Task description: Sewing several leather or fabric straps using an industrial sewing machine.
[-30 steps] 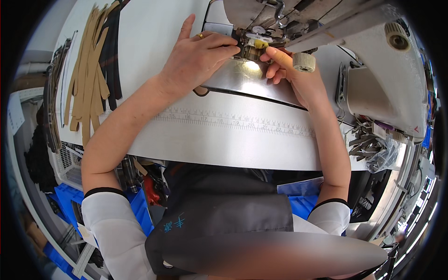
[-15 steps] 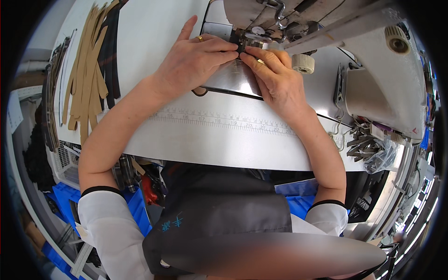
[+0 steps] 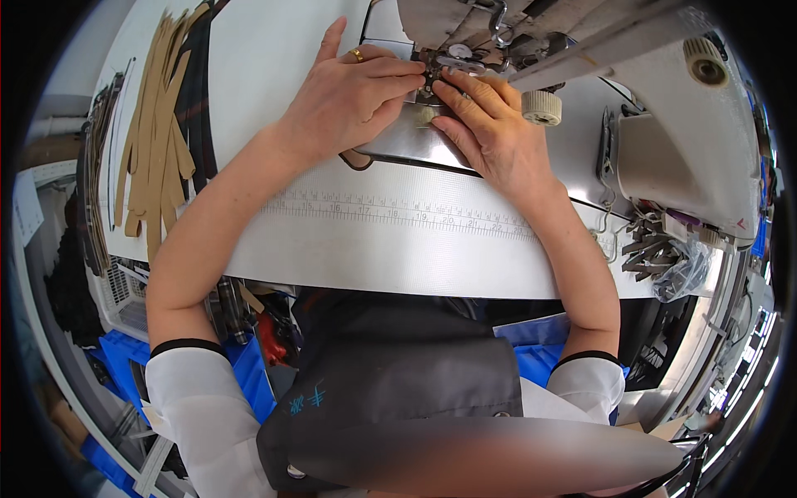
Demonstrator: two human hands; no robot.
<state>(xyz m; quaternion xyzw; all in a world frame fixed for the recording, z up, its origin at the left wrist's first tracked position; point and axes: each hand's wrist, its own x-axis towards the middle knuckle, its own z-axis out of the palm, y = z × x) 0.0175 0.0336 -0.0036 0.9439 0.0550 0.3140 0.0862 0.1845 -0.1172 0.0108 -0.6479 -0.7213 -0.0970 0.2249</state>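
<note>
Both hands are close together at the needle area of a sewing machine [image 3: 689, 116], over its shiny metal bed plate [image 3: 407, 137]. My left hand [image 3: 349, 100] comes from the left, its forefinger raised and the other fingers drawn together by the presser foot [image 3: 452, 66]. What those fingertips hold, if anything, is too small and dark to make out. Opposite them, my right hand [image 3: 502, 129] rests its fingertips beside the foot, thumb spread away below over the plate. Nothing shows between that thumb and the fingers.
Tan strips [image 3: 154, 141] and dark strips [image 3: 195, 100] lie at the table's left. A ruler scale [image 3: 390, 212] runs along the white front edge. Tweezers [image 3: 606, 149] lie beside the machine; dark scraps and a clear bag [image 3: 685, 278] sit at right. A white basket [image 3: 124, 299] stands lower left.
My right thumb has moved away from the forefinger, down over the plate. My left fingers have shifted slightly by the presser foot. The whole view has tilted a little.
</note>
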